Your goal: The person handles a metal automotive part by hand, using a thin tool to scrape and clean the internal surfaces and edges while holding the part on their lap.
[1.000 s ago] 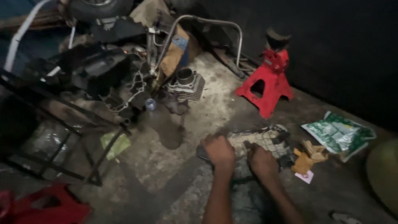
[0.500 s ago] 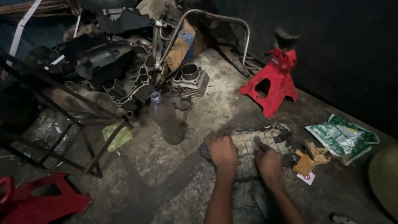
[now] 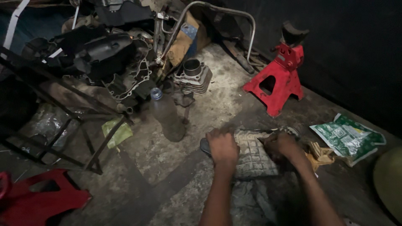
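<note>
1. Left hand (image 3: 222, 146): set on the left edge of the grey ribbed mat (image 3: 253, 155), fingers curled down over the edge; grip apparently together on the mat's rim, though fingertips hidden from the head view.
2. Right hand (image 3: 282, 144): at the mat's right edge, fingers folded; grip state not readable in the dim light, nor whether anything small sits inside it.
3. Grey ribbed mat: flat on the concrete floor (image 3: 184, 142), between both hands, directly ahead of the forearms.
4. Clear plastic bottle (image 3: 167, 115): on the floor just left of the left hand, blue cap toward the engine parts.
5. Finned cylinder (image 3: 193, 76): upright on the floor beyond the bottle, well apart from the mat.
6. Red jack stand (image 3: 278, 79): upright beyond the mat, to the right; second red stand (image 3: 37, 201) at lower left.
7. Green and white bag (image 3: 347, 136): flat on the floor, right of the right hand; tan glove-like scraps (image 3: 320, 152) between bag and hand.
8. Handling note, as judgement: best held evenly at both edges, kept level, lifted or slid slowly, clear of the bottle on the left and the scraps on the right.
</note>
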